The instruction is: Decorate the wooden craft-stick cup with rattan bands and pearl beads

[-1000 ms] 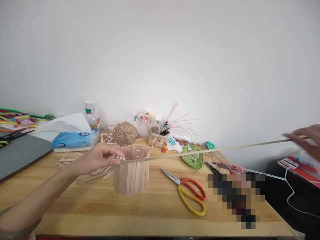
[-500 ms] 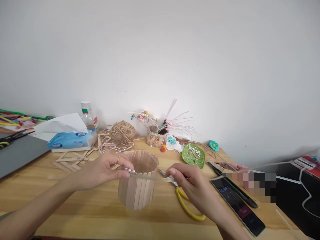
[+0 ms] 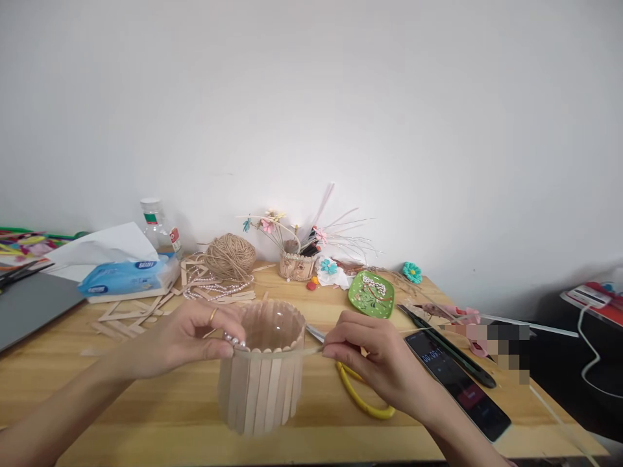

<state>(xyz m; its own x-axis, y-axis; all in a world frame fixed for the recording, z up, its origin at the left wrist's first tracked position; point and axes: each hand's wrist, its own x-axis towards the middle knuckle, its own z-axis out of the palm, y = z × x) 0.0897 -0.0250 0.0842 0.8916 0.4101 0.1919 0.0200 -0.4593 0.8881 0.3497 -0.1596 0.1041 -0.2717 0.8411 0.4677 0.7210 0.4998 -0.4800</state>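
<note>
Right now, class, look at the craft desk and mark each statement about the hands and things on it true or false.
1. The left hand pinches pearl beads at the rim of the craft-stick cup. True.
2. The right hand holds the scissors. False: it pinches a thin strip by the cup; the yellow-handled scissors lie on the table beneath it.
3. The ball of twine sits inside the cup. False: it rests behind the cup, near the wall.
4. A phone lies flat to the right of the right hand. True.
5. The green dish stands on the tissue pack. False: it lies on the table, far from the pack.
</note>
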